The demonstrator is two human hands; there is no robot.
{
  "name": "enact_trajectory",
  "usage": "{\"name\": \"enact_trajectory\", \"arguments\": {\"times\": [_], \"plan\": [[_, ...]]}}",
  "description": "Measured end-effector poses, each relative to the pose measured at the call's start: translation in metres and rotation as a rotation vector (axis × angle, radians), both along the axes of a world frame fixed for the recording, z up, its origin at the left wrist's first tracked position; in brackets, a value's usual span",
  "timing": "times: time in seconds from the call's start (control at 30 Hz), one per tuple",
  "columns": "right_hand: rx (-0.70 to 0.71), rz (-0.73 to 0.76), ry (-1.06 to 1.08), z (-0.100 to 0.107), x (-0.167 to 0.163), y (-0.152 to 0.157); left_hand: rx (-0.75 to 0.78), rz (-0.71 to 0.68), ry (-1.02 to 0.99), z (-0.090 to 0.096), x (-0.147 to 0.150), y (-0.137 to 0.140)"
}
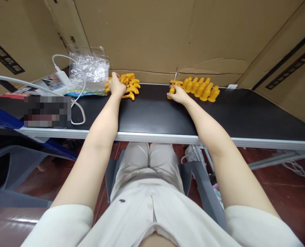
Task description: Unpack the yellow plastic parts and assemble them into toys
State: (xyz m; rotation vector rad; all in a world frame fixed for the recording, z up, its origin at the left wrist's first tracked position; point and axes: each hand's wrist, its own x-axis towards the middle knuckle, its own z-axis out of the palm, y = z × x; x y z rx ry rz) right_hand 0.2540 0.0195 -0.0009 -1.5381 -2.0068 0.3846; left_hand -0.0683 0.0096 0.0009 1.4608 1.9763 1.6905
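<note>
My right hand (179, 95) is closed around a small orange plastic piece (172, 92) that stands on the black table, thumb in front and fingers behind. Just beyond its fingers another orange piece lies flat, with a bar-like top (177, 82). To the right, several orange bottle-shaped pieces (199, 88) stand upright in rows. My left hand (116, 86) rests at a loose heap of orange branched plastic parts (131, 85). Its fingertips are hidden behind the hand, so I cannot tell whether they grip a part.
Cardboard panels (152, 37) wall in the back and sides of the black table (152, 113). At the left are a clear plastic bag (89, 67), a white cable (77, 121) and a blurred-out item (48, 111). A small white tag (232, 86) lies by the back edge.
</note>
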Motion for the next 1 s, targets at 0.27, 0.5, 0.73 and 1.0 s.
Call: {"name": "enact_trajectory", "arguments": {"times": [0.27,0.5,0.73,1.0], "plan": [[0.049,-0.134,-0.185,0.009,-0.002,-0.012,0.225,-0.110,-0.342,0.021,0.015,0.016],[0.211,0.031,-0.265,0.014,-0.013,-0.021,0.090,-0.350,-0.589,0.031,0.051,-0.007],[0.284,0.174,-0.315,0.025,-0.032,-0.038,0.022,-0.437,-0.732,0.033,0.069,-0.020],[0.317,0.077,-0.359,0.021,-0.028,-0.034,-0.005,-0.491,-0.767,0.037,0.070,-0.029]]}}
